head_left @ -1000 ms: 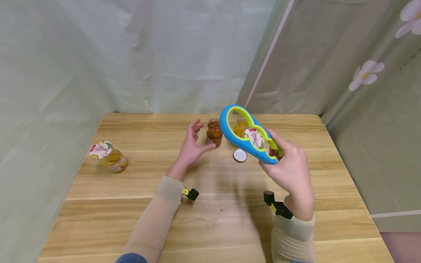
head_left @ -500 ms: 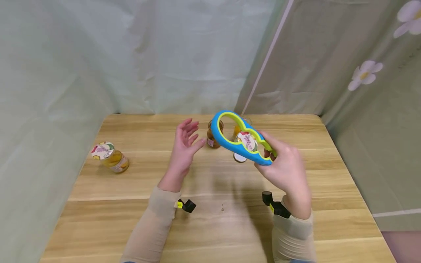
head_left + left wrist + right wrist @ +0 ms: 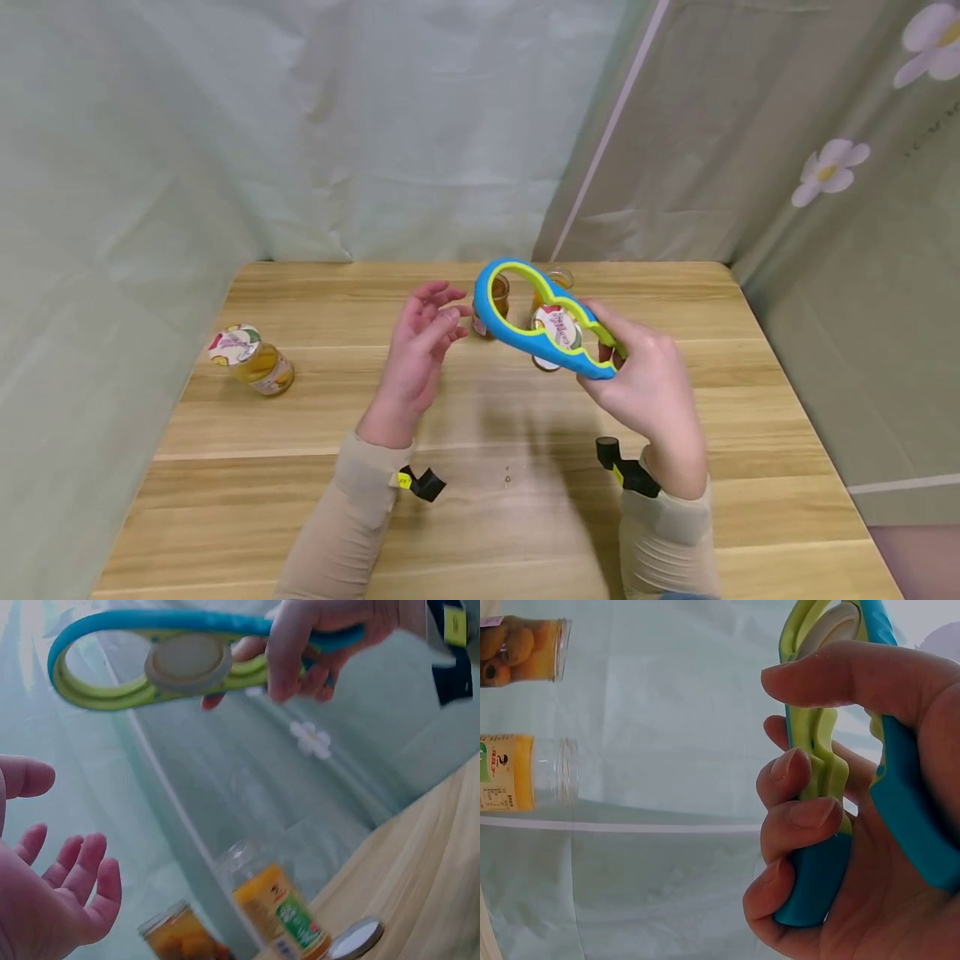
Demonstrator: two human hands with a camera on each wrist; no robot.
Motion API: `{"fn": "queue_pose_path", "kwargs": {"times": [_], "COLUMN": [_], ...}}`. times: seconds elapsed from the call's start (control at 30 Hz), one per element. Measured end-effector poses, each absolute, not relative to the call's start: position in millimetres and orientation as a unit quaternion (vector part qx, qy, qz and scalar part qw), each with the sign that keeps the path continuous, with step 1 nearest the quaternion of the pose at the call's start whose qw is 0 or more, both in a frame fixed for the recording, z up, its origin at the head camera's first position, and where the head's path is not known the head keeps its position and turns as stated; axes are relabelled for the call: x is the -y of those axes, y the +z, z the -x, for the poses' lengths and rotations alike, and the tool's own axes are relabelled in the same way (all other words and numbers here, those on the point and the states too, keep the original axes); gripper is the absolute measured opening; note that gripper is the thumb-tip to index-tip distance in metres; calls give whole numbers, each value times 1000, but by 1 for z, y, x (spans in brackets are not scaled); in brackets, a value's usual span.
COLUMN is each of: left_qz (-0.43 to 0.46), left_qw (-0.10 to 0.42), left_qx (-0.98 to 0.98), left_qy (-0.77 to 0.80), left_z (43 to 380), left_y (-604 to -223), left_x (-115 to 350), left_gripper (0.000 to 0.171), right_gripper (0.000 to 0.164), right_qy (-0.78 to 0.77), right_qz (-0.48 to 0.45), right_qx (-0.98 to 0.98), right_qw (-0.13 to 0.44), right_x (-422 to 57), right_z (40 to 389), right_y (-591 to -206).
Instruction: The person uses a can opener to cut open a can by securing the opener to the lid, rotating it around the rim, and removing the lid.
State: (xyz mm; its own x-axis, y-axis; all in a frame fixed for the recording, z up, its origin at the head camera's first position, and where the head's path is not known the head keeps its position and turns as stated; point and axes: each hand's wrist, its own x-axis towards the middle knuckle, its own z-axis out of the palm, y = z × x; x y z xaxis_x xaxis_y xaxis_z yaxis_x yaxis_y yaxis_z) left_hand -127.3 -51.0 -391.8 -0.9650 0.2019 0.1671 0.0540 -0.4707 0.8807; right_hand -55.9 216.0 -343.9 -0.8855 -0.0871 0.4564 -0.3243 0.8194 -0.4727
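My right hand (image 3: 648,367) grips a blue and green jar opener (image 3: 510,336), holding it raised over the table. A jar lid (image 3: 557,327) with a printed top sits inside one of the opener's scallops; its pale underside shows in the left wrist view. To the left of the opener's round end, my left hand (image 3: 412,354) is raised with loosely bent fingers and holds nothing. Behind the opener stand two lidless glass jars: one with dark amber fruit (image 3: 180,934), partly hidden in the head view, and one with orange contents (image 3: 289,915).
A loose lid (image 3: 358,939) lies white side up near the orange jar. At the table's left side stands a jar (image 3: 262,367) with a printed lid on. Small drops (image 3: 507,479) mark the wooden table (image 3: 750,467). Curtains hang behind and at both sides.
My left hand has drawn back from the dark fruit jar, and its fingers have bent. My right hand has shifted the jar opener, with the lid in it, slightly left and down.
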Motion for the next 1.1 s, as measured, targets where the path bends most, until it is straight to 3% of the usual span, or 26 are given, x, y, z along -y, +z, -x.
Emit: {"fn": "queue_pose_path", "kwargs": {"times": [0.27,0.37,0.6,0.9,1.1], "left_qz": [-148,-141,-123,-141,-123], "left_qw": [223,266,313,352,391], "left_qx": [-327,-302,-278,-271,-274], "left_qy": [907,905,900,885,870], "left_z": [108,103,95,85,83], "left_y": [-384,-382,-383,-381,-378], "left_x": [39,33,27,20,15], "left_gripper": [26,29,31,58,64], "right_gripper": [70,71,71,70,66], "right_qy": [278,276,272,249,242], "right_qz": [-124,-126,-142,-190,-217], "right_qx": [929,930,929,929,925], "right_qw": [212,209,206,195,199], "right_x": [-213,-213,-211,-207,-205], "right_z": [56,56,55,57,58], "right_y": [-344,-344,-345,-347,-347]}}
